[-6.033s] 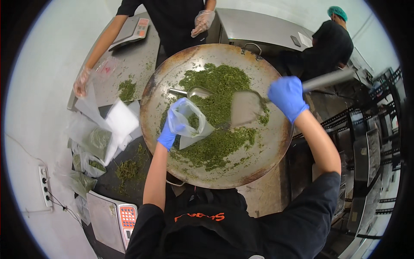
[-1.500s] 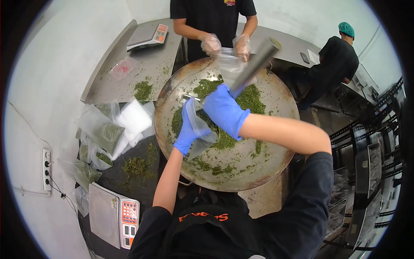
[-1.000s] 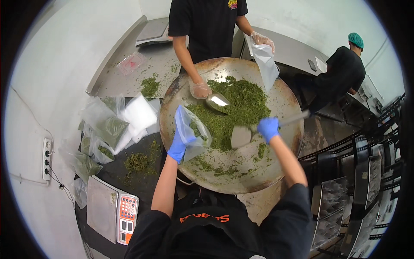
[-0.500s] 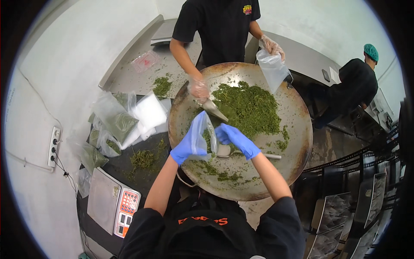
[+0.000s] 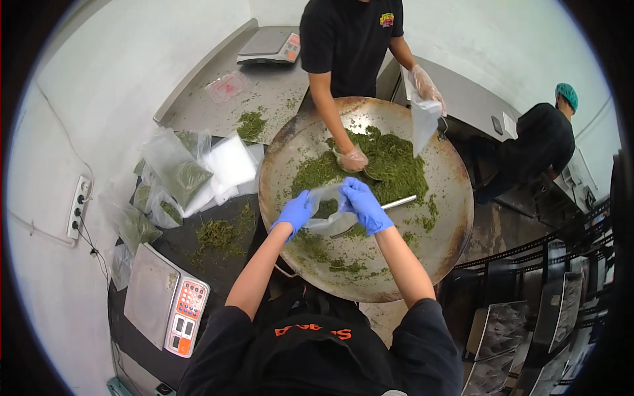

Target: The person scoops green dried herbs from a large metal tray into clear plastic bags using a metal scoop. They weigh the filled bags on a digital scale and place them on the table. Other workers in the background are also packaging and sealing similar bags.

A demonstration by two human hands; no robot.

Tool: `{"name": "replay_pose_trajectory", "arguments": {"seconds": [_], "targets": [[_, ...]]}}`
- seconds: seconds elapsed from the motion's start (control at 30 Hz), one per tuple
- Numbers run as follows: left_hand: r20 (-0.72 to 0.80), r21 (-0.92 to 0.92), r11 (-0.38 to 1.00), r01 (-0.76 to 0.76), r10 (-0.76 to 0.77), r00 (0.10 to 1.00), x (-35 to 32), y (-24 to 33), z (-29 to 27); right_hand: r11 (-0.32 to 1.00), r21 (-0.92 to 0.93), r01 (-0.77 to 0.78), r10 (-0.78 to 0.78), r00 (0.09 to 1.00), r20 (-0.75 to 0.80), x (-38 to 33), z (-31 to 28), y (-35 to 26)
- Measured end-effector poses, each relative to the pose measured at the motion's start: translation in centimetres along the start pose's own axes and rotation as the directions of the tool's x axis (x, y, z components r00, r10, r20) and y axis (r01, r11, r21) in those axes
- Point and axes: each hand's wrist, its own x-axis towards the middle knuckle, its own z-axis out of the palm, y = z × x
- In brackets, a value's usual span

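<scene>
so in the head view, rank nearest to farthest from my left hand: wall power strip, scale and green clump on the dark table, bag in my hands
1. Bag: in your left hand
2. Green clump: left, on the dark table
3. Scale: lower left
4. Power strip: far left, on the wall

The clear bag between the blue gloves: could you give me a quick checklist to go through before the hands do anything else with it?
1. Grip of the left hand: ok, it holds one side of the clear bag.
2. Grip of the right hand: ok, it holds the other side.
3. Bag over the wide pan: ok.
4. Bag's contents: cannot tell, as the green shreds may only be showing through the plastic.
5. Spatula out of hand: ok, it lies in the pan.
6. Gloves apart from the co-worker's hand: ok, though that hand is close, just beyond them.
</scene>
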Motion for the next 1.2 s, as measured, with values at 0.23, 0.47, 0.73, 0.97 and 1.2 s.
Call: {"name": "replay_pose_trajectory", "arguments": {"seconds": [0.23, 0.47, 0.73, 0.97, 1.2], "targets": [[-0.158, -0.1, 0.992, 0.075, -0.09, 0.983, -1.7, 3.9, -3.6, 0.21, -0.963, 0.169, -0.694, 0.719, -0.025, -2.7, 2.5, -4.4], [-0.083, -0.97, 0.237, -0.06, -0.087, 0.993, -12.4, 4.9, -15.1, 0.842, -0.268, 0.468, -0.441, 0.883, 0.158, -4.9, 13.1, -10.5], [-0.803, -0.575, 0.618, -0.536, -0.551, 0.228, -30.7, 1.4, -22.5, 0.843, -0.065, 0.534, -0.329, 0.607, 0.724, -5.1, 36.3, -8.2], [-0.941, -0.281, 0.955, -0.096, -0.294, -0.17, -32.6, -5.7, -23.7, 0.569, -0.113, 0.815, -0.37, 0.376, 0.849, 1.5, 49.0, 4.6], [-0.983, -0.179, 0.981, -0.074, -0.182, -0.04, -29.8, -14.2, -13.6, 0.719, -0.297, 0.629, -0.343, 0.692, 0.635, 2.3, 37.2, 10.5]]}}
